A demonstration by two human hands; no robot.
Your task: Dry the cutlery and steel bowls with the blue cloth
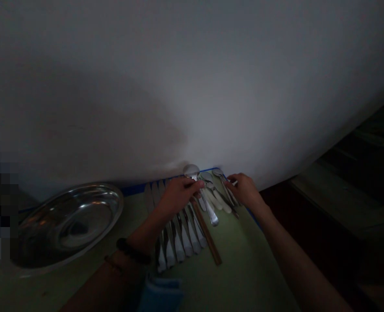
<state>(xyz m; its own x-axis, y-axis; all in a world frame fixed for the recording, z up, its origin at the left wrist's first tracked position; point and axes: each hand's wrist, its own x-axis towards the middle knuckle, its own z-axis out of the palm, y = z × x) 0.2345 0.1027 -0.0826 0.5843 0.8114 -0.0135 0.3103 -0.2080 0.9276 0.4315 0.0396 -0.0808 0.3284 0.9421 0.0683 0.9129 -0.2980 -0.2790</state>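
My left hand is closed on a large metal spoon, its bowl pointing toward the wall and its handle toward me. Below that hand lie a row of table knives and a pair of brown chopsticks. At the table's right corner, my right hand has its fingers pinched at slim spoons lying along the edge; its fingertips seem to touch one of their handles. Between the hands rest several pale-handled utensils and smaller spoons.
An oval metal basin stands on the green table at the left. A blue folded cloth is near the front. A pale wall rises right behind the table. Past the right edge is a dark drop.
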